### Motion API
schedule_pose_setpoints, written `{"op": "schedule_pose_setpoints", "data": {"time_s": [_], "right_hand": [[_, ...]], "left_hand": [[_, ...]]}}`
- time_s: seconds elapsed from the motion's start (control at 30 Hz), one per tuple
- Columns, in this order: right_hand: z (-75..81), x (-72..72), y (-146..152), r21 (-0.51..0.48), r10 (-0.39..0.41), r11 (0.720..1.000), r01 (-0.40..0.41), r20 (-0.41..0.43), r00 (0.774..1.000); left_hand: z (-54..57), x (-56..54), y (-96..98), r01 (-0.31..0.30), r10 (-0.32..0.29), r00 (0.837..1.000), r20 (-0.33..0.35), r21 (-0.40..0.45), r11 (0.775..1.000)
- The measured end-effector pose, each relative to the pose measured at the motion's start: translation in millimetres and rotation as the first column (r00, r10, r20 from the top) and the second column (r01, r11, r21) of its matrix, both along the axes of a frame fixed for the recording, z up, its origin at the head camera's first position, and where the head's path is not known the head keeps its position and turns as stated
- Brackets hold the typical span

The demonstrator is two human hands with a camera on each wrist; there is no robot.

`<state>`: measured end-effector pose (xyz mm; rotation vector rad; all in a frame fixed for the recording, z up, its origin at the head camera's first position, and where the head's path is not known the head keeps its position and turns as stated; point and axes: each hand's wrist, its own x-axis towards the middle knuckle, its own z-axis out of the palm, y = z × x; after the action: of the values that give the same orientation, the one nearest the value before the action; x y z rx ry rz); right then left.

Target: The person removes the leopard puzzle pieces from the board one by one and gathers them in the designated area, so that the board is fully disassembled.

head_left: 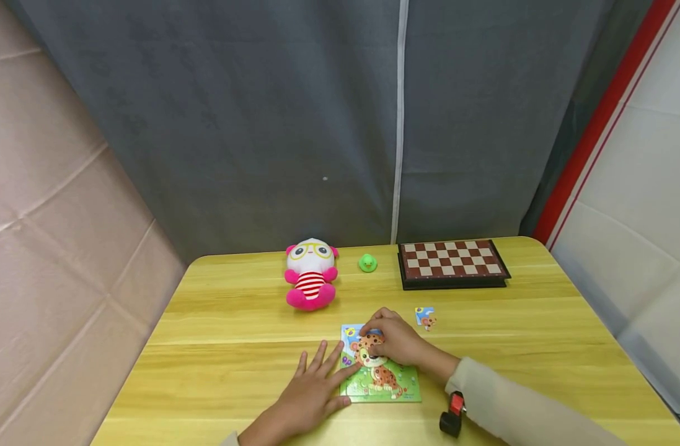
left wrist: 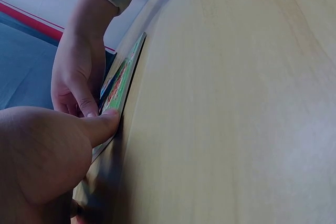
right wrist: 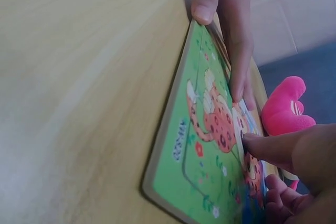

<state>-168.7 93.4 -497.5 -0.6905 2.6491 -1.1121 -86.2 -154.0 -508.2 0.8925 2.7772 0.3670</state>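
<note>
A green jigsaw puzzle board (head_left: 409, 390) with a spotted cartoon leopard lies flat on the table. My left hand (head_left: 309, 393) has its fingers spread at the board's left side, with thumb and index finger touching its edge. Over the leopard's head, my right hand (head_left: 398, 339) holds a puzzle piece (head_left: 373, 339) between thumb and curled fingers, down at the board; the fingers partly hide it. In the right wrist view the thumb (right wrist: 262, 147) presses on the picture. One loose puzzle piece (head_left: 426, 318) with blue sky and a leopard ear lies beyond the board, to the right.
A pink and white plush toy (head_left: 310, 275) sits at the back of the wooden table (head_left: 228, 322). To its right are a small green duck (head_left: 367, 263) and a checkered chessboard box (head_left: 454, 263). A grey curtain hangs behind the table.
</note>
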Motion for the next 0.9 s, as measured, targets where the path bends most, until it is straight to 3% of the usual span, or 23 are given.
{"op": "schedule_pose_setpoints", "data": {"time_s": [0.9], "right_hand": [[3.7,-3.3,1.0,-0.005,-0.039,0.999,0.04,0.043,0.998]], "left_hand": [[0.1,-0.1,-0.2,0.003,-0.003,1.0,-0.003,0.002,1.0]]}}
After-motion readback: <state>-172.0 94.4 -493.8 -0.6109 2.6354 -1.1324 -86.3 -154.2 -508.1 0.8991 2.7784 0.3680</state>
